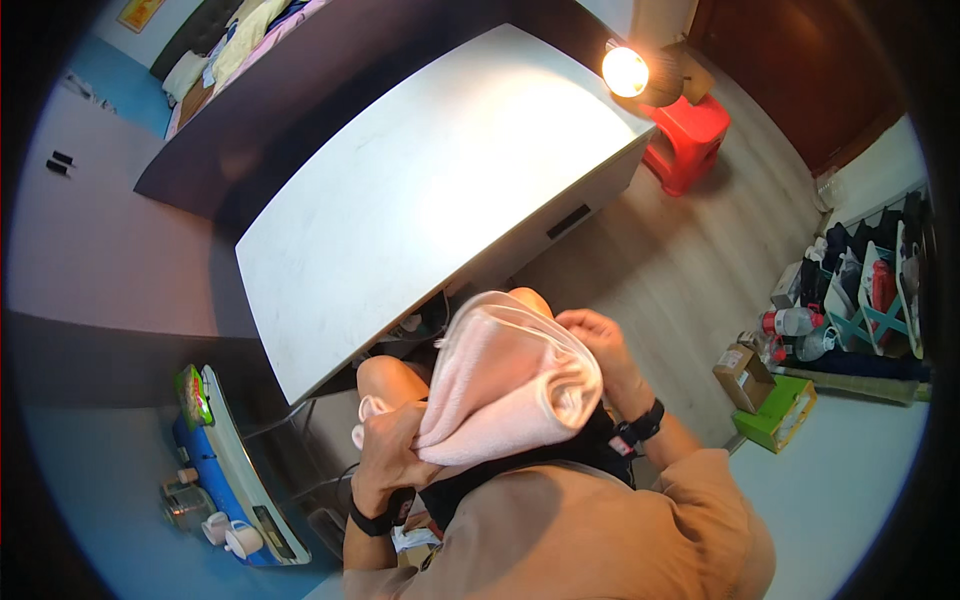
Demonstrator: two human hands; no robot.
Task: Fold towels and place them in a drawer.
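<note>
A pale pink towel (487, 397), partly folded and curled over on itself, lies above my lap. My left hand (394, 446) is closed around its gathered lower left end, and a bit of the cloth pokes out past the fingers. At the towel's upper right edge is my right hand (600, 349), fingers bent against the rim; whether they pinch the cloth is hard to tell. The right side of the towel shows a loose rolled opening. Each wrist has a black band on it.
A white desk (420, 187) stands before me, with a lit lamp (625, 72) at its far right corner. Beyond that is a red plastic stool (690, 139). Boxes, among them a green one (776, 412), bottles (791, 321) and a rack are at the right. Cups (244, 538) stand at the left.
</note>
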